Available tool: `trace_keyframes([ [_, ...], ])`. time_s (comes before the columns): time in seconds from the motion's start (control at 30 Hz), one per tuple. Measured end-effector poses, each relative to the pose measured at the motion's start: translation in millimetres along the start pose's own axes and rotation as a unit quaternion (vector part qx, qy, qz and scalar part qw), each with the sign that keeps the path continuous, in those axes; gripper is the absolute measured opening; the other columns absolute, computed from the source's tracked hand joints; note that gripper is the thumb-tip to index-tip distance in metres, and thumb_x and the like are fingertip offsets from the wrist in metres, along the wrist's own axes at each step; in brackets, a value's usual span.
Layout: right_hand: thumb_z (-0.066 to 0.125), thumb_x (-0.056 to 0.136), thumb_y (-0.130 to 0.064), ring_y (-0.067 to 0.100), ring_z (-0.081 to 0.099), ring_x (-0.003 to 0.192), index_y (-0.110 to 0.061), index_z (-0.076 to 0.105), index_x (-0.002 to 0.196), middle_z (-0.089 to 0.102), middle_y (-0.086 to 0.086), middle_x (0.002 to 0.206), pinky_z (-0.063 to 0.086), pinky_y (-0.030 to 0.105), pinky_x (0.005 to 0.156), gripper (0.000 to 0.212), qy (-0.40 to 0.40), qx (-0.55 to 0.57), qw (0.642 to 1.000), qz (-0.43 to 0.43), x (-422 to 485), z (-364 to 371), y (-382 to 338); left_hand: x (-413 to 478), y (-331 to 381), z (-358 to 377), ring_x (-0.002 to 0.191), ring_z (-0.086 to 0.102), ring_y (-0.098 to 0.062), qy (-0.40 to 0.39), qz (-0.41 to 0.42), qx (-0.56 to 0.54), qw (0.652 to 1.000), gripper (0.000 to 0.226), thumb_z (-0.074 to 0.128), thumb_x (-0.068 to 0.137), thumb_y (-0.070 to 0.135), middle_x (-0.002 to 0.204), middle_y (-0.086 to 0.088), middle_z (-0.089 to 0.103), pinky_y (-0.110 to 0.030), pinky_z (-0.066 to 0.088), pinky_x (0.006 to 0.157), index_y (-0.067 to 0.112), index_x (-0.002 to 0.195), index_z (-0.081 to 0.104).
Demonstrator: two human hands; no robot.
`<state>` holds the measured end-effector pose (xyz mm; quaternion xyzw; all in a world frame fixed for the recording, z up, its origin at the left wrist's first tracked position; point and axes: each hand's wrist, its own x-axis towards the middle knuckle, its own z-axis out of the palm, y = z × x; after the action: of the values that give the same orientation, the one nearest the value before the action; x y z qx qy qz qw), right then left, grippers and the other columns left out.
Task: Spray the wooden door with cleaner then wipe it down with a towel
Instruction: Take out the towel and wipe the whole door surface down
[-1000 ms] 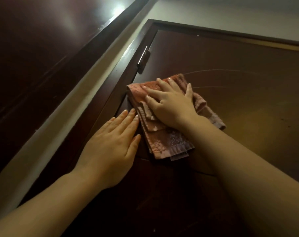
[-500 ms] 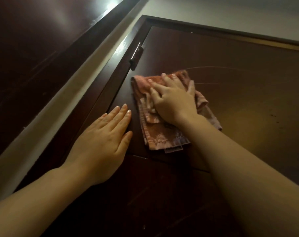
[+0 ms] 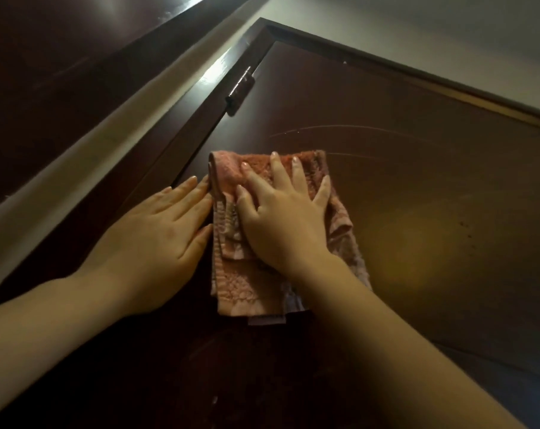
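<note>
The folded towel [image 3: 247, 292] lay flat on the wooden door [image 3: 432, 187], long axis running up the panel, directly under the right hand [image 3: 281, 218], whose spread, straight fingers pressed it to the wood. The left hand [image 3: 157, 230] rested flat with straight fingers just beside the towel's left edge. Open panel with faint streaks [image 3: 340, 128] lay up and right; the hinge [image 3: 239, 91] and door frame [image 3: 169, 156] closed off the left

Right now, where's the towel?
Head view, centre: the towel is pressed against the door under the right hand, below the hinge, with the left hand at its left edge.
</note>
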<state>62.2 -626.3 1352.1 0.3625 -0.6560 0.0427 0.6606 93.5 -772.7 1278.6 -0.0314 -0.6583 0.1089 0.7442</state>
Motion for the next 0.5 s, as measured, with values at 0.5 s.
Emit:
trace_keyframes([
  [0.5, 0.030, 0.095, -0.038, 0.027, -0.003, 0.144, -0.044, 0.034, 0.139, 0.008, 0.001, 0.158, -0.013, 0.060, 0.108, 0.044, -0.001, 0.015, 1.000, 0.012, 56, -4, -2, -3, 2, -4, 0.133, -0.020, 0.006, -0.024, -0.043, -0.035, 0.998, 0.065, -0.013, 0.075, 0.053, 0.144, 0.018, -0.016, -0.013, -0.015, 0.107, 0.030, 0.135, -0.011],
])
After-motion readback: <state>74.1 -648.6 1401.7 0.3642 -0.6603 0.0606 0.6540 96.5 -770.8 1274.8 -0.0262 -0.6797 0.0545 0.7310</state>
